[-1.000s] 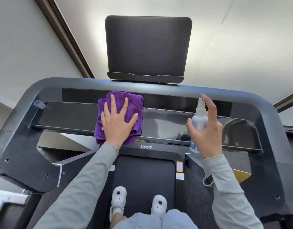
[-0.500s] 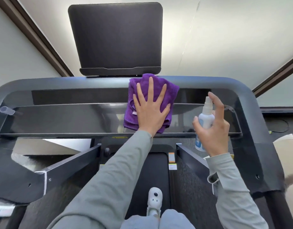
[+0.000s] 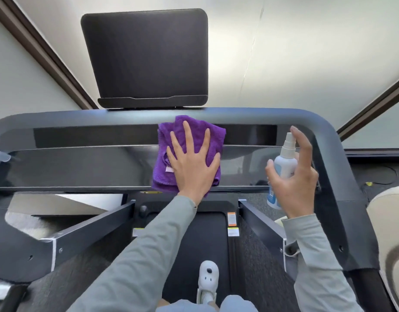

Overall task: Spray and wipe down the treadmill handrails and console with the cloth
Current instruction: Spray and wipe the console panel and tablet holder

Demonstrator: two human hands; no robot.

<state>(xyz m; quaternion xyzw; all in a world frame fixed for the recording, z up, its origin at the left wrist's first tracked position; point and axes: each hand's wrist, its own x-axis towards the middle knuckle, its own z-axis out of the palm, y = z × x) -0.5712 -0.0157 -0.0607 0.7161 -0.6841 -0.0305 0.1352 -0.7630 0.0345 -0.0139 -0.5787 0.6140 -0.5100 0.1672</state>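
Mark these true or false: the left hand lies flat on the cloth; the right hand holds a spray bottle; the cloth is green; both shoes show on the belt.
1. The left hand lies flat on the cloth. True.
2. The right hand holds a spray bottle. True.
3. The cloth is green. False: it is purple.
4. Both shoes show on the belt. False: only one white shoe shows.
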